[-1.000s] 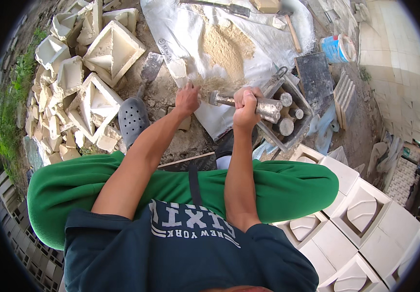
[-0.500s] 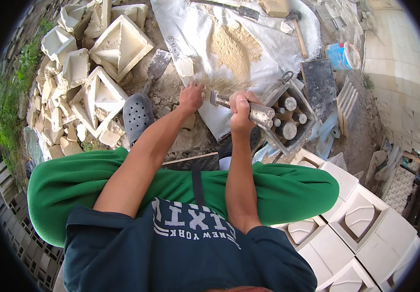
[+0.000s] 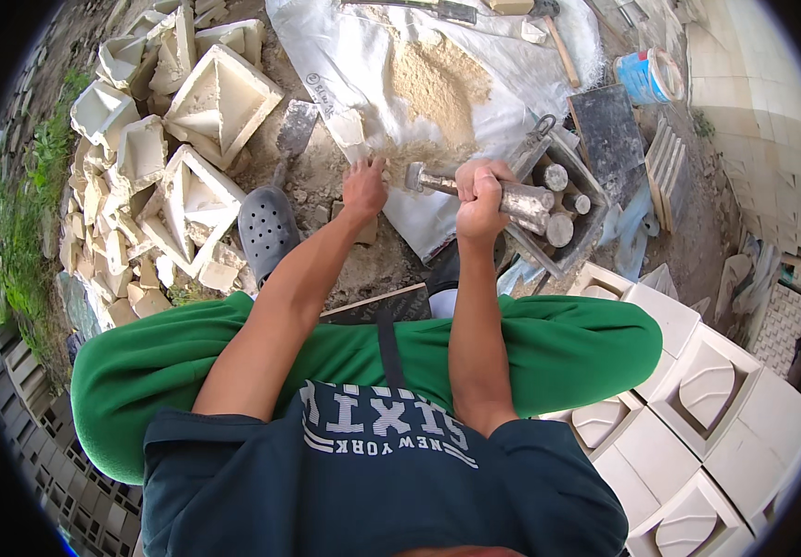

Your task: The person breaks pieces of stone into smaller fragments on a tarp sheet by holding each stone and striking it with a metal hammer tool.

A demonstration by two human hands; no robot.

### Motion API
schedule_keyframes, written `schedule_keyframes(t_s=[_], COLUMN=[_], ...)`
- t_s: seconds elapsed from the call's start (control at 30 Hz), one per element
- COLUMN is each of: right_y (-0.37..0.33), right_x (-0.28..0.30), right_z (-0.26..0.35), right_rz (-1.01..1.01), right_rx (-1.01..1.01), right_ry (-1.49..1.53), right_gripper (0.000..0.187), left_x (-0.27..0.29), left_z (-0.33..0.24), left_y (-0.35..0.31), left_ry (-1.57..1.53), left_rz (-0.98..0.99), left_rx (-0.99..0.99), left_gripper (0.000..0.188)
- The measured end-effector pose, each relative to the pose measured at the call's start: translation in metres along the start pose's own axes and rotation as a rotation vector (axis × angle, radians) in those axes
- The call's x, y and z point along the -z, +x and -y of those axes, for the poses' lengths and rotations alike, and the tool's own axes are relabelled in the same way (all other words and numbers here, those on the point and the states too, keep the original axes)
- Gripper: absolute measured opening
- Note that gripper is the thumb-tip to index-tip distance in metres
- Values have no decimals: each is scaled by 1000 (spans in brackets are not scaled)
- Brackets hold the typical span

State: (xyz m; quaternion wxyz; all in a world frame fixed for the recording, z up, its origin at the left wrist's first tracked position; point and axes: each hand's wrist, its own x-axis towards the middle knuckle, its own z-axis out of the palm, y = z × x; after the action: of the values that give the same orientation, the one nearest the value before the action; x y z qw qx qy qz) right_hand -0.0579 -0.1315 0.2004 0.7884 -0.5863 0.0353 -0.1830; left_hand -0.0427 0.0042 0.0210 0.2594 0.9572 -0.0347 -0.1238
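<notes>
R hand is clenched round the handle of a metal hammer, fingers wrapped tight. The hammer's long axis runs roughly left-right, tilted a bit: head end points left toward the L hand, butt end lies over the crate of metal cylinders. The head sits just above the sand edge on the white sheet.

L hand is flat, fingers spread and pressing down on a small pale block / the sandy ground at the sheet's edge; whether it actually pinches anything, can't tell. The block lies just beyond the L fingertips, away from the body.

Key relation: the hammer head is just right of the L hand, near but apart, pointing at it. The R hand is the striking side, the L the nearer one to the block.

Grey clog sits left of the L forearm; broken moulds further left.
</notes>
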Motion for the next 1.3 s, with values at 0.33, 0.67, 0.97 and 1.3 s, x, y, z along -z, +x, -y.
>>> schedule_keyframes(t_s=[0.33, 0.67, 0.97, 1.3], right_y=[2, 11, 11, 10], right_x=[-5, -16, -12, -13], right_z=[-4, 5, -10, -22], right_rz=[15, 109, 63, 92], right_rx=[-12, 69, 18, -57], right_ry=[-8, -107, -115, -109], right_gripper=[17, 17, 19, 17], left_x=[7, 6, 8, 7], left_z=[12, 12, 13, 12], left_y=[8, 6, 8, 4], left_ry=[14, -52, -41, -61], left_rz=[-7, -17, 65, 26], left_rx=[11, 40, 96, 59], left_gripper=[42, 45, 46, 45])
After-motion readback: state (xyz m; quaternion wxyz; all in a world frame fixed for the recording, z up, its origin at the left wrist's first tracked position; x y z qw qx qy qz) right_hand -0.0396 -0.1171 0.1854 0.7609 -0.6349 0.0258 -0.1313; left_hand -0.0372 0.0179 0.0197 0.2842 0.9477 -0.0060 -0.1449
